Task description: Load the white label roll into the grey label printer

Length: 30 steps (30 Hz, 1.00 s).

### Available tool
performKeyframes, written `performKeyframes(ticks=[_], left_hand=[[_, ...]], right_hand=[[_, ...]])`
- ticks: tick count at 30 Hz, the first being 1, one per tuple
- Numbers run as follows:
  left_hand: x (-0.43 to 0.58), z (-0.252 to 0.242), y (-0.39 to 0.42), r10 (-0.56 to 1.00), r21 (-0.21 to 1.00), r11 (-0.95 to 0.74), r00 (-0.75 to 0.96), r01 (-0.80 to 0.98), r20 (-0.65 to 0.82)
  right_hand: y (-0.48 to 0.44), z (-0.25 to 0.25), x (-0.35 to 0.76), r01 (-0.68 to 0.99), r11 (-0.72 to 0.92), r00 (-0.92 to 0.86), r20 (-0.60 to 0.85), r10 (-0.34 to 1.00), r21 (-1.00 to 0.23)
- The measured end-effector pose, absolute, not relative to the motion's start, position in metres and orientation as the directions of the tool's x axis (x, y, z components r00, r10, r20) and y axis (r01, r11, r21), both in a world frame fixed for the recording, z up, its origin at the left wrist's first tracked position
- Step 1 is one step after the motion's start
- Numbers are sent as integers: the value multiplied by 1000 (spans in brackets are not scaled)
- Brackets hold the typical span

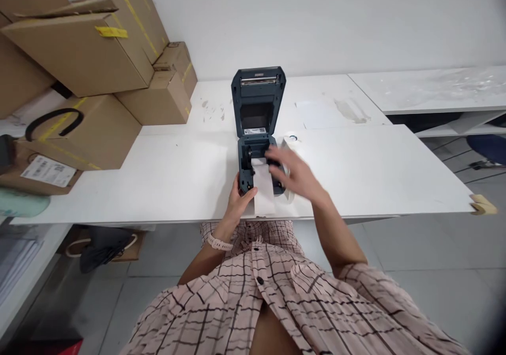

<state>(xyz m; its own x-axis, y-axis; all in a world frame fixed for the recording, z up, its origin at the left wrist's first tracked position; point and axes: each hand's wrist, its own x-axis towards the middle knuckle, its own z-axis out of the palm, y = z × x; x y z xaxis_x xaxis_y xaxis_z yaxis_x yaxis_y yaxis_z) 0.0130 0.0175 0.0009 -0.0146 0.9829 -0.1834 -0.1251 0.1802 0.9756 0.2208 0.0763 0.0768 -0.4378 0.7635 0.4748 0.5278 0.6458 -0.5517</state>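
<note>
White tabletop point(375, 175) carries a dark printer point(256, 112), lid raised, close to the near edge at 6 o'clock, with a white paper strip point(264, 194) running out of it right up to that edge. Left hand point(239, 201) grips the printer's front corner at 7 o'clock; right hand point(295, 173), blurred, lies loose and spread-fingered over its 3 o'clock side. Cardboard boxes point(98, 54) crowd 10 o'clock, while bare surface stretches from 1 to 4 o'clock.

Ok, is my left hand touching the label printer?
Touching. The head view shows the left hand gripping the front left corner of the open label printer, thumb on its front.
</note>
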Motion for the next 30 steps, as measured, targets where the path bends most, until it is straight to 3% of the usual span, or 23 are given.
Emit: performKeyframes(ticks=[4,9,11,15,20,25,30], left_hand=[[9,2,19,981,976,192,16,-104,-191],[11,7,13,985,978,173,32,-118,-171],[12,7,11,986,977,164,38,-140,-160],[11,1,8,985,977,165,68,-138,-157],[-2,-4,8,980,976,180,110,-119,-168],[-4,11,19,983,973,172,-31,-151,-179],[13,24,26,984,970,171,-17,-174,-177]], right_hand=[[191,110,224,463,568,-146,574,806,-680],[287,137,209,285,427,-175,391,903,-858],[276,140,204,259,422,-156,394,906,-869],[195,126,203,283,518,-19,535,845,-807],[96,79,208,379,518,-84,529,844,-767],[53,34,203,404,405,-109,397,911,-820],[45,5,195,153,113,44,121,992,-982]])
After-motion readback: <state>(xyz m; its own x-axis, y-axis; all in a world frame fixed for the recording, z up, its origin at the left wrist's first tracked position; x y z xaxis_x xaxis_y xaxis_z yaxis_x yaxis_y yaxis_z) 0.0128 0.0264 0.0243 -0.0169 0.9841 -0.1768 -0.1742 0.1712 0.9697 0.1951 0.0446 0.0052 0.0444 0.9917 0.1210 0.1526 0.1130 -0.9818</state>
